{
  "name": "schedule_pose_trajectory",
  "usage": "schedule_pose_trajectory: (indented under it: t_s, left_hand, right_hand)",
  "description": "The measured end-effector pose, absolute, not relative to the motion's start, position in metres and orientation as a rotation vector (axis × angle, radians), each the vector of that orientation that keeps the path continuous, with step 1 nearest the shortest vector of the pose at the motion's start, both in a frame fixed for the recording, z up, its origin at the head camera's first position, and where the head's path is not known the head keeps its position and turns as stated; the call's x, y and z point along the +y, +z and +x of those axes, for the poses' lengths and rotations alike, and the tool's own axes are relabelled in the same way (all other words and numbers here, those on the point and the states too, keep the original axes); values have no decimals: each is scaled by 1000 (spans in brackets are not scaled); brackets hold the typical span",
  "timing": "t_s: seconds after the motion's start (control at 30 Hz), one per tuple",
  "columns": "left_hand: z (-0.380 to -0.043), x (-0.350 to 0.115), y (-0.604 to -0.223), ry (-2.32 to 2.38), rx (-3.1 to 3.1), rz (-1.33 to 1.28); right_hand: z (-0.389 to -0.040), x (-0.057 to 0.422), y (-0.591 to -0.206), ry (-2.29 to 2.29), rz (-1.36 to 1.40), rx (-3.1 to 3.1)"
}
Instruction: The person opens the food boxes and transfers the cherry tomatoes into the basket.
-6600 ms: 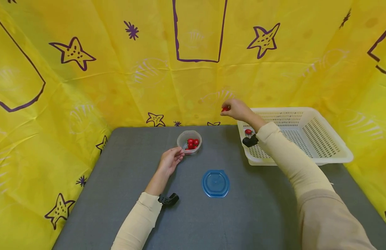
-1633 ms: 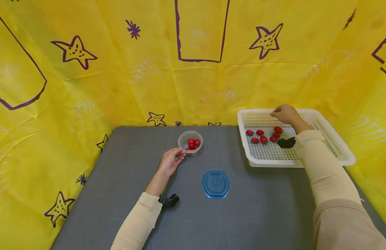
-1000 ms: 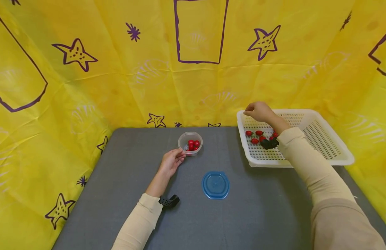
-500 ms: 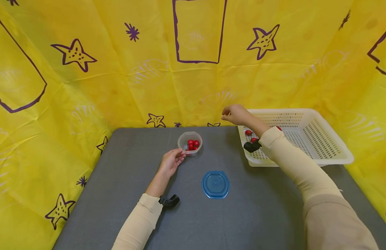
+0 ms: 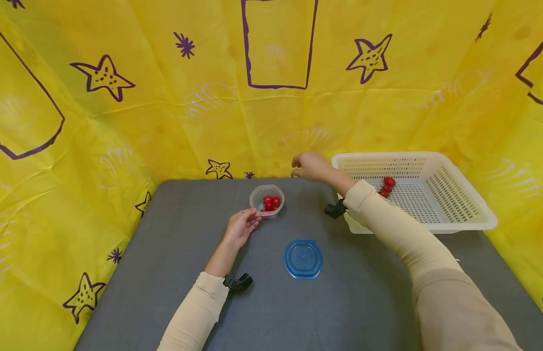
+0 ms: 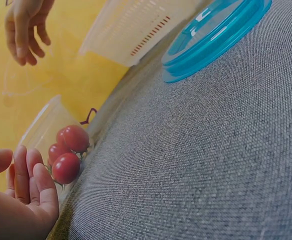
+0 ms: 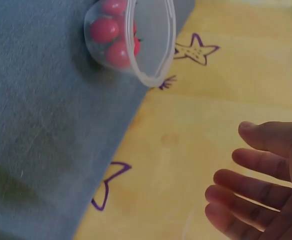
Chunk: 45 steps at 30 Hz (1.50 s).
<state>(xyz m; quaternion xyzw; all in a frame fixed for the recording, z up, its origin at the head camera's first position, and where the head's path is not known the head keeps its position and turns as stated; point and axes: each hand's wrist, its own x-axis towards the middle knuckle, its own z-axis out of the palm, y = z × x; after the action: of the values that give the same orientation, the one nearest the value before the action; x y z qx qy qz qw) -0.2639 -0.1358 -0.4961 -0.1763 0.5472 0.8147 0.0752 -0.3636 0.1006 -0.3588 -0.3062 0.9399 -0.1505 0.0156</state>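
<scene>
My left hand (image 5: 242,227) pinches the near-left rim of a small clear plastic container (image 5: 255,194), which stands on the table. Several cherry tomatoes (image 6: 66,168) lie inside it. In the left wrist view the thumb and index finger meet about the rim. My right hand (image 5: 314,166) hovers between the container and a white basket (image 5: 466,214), holding nothing. Its fingers are spread and loosely bent in the right wrist view (image 7: 266,185). More cherry tomatoes (image 5: 389,181) lie in the basket; my right forearm hides part of its left side.
A blue lid (image 5: 303,259) lies flat on the grey table (image 5: 236,312), in front of the container and between my forearms. A yellow patterned cloth (image 5: 271,126) hangs behind the table and along both sides.
Earlier my right hand held a cherry tomato near the basket, where more tomatoes then appeared. Over the last second that hand, without a tomato, moved left towards the container. My left hand stayed put.
</scene>
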Motion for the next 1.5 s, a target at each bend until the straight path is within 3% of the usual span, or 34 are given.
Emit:
schedule_pose_trajectory:
  t_s: [0.93,1.5]
  left_hand:
    - [-264,-136,-496,2439,1650,-538]
    - [-265,-136,-496,2454,1627,-527]
  right_hand:
    - [-351,35,-381,-409,-905,2833]
    - [-343,13,-417,-445,-936,2767]
